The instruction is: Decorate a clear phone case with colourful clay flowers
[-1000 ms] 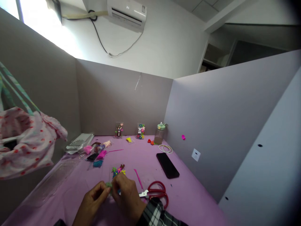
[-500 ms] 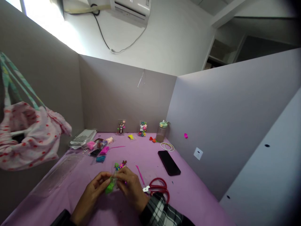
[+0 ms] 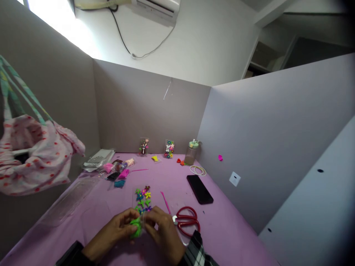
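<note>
My left hand (image 3: 118,228) is closed on a bright green lump of soft clay (image 3: 135,228), pinched between thumb and fingers. Pressed up against its right side, my right hand (image 3: 164,229) has its fingertips together on a clear plastic wrapper (image 3: 142,221) around the clay. Just beyond both hands lies a clear card of small colourful clay flowers (image 3: 143,197), its near edge partly hidden by the fingers. To the right are red-handled scissors (image 3: 188,221) and a pink modelling tool (image 3: 165,201).
A black phone (image 3: 199,189) and pale rings (image 3: 198,170) lie to the right, with a lidded bottle (image 3: 191,153) behind. Bagged clay pieces (image 3: 119,183) are piled at the left. Two decorated cards (image 3: 169,149) lean at the back panel. A polka-dot cloth bag (image 3: 36,155) hangs left.
Both hands have drawn nearer to me and slightly right with the green clay. More of the flower card now shows, and more of the clay is visible between my fingers.
</note>
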Tool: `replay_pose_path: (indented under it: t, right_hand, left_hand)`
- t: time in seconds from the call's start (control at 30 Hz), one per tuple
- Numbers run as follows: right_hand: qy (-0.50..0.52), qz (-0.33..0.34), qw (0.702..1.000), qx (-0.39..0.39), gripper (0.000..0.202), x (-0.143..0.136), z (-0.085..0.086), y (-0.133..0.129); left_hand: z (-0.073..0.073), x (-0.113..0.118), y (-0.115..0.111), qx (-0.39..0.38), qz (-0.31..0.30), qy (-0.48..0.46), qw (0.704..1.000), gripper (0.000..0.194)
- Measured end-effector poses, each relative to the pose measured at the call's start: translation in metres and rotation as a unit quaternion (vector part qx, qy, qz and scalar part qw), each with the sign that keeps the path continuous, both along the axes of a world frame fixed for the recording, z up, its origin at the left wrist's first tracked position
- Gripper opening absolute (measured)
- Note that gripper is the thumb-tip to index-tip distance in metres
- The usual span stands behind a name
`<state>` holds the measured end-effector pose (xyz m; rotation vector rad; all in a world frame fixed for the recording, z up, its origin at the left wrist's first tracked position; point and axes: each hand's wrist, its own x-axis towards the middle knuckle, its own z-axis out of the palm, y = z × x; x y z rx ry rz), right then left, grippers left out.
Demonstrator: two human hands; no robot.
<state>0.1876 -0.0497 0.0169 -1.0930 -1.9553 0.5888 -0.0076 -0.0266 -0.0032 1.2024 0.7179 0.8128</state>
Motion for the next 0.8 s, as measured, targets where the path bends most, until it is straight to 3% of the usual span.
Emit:
replay_pose_path:
  t: [0.13, 0.33, 0.53, 0.8]
  right_hand:
    - [-0.031, 0.002, 0.999, -0.027, 0.02, 0.0013, 0.0009, 0.0029]
    - [-0.078, 0.005, 0.997, -0.01, 0.031, 0.0005, 0.0016, 0.0001]
    - [-0.051, -0.013, 0.998, -0.017, 0.013, 0.0, 0.0033, 0.0]
    - [-0.045, -0.016, 0.999, -0.027, 0.021, -0.0039, 0.0025, -0.0008]
  left_hand:
    - [0.0013, -0.0047, 0.0041, 0.035, 0.011, 0.014, 0.999, 0.036]
    - [0.0028, -0.0034, 0.0028, 0.011, 0.03, 0.018, 0.999, 0.039]
    - [0.0047, -0.0007, -0.0023, 0.008, 0.053, 0.005, 0.999, 0.033]
    - [-0.0036, 0.0023, 0.0029, 0.034, 0.09, 0.01, 0.995, 0.033]
